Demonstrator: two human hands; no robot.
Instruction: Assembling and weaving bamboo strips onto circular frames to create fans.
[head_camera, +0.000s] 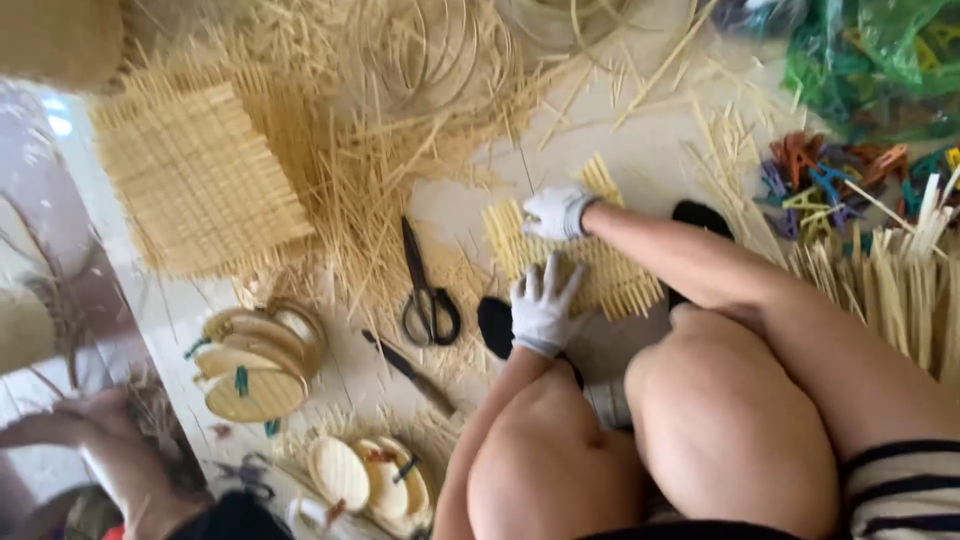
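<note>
A small woven mat of pale bamboo strips (600, 262) lies on the floor in front of my knees. My left hand (541, 302), in a white glove, rests flat on the mat's near edge with its fingers spread. My right hand (557, 212), also gloved, is curled on the mat's far edge and seems to pinch a strip there. Black scissors (428, 290) lie just left of the mat. A dark-handled knife (412, 372) lies nearer me, below the scissors.
A larger woven mat (195, 180) sits at far left amid loose bamboo strips (380, 170). Stacks of oval wooden discs (258, 362) and clipped discs (370, 478) lie lower left. Coloured plastic clips (830, 180) and upright bamboo strips (905, 290) are at right. Another person's hand (95, 430) is at lower left.
</note>
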